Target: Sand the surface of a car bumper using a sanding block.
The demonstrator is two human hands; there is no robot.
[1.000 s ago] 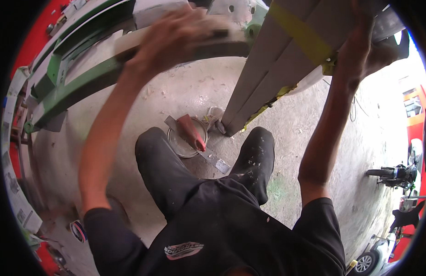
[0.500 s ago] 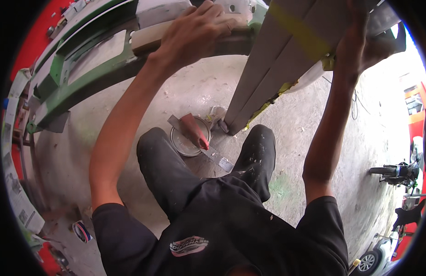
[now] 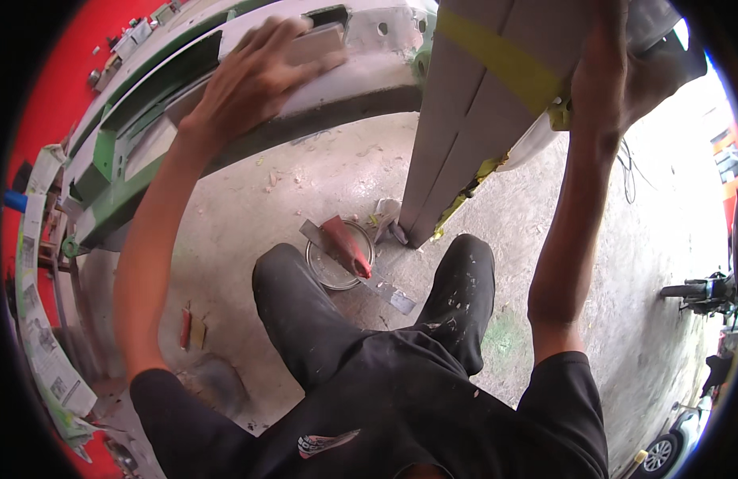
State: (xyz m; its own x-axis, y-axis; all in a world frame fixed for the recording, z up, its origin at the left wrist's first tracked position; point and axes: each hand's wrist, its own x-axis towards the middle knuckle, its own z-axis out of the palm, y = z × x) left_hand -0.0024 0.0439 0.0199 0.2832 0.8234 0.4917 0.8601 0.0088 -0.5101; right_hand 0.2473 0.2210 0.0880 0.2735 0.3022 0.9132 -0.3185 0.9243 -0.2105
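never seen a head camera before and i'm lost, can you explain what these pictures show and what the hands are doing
There is no machine here, just a person's two bare hands. A wide fisheye camera on their head looks down, so straight edges bend near the rim.

The left hand grips a block against a green and pale frame. The right hand is at the edge of a grey panel with yellow tape; its grip is hard to see.

Below, on the floor, a red piece and metal strip lie across a round tin.
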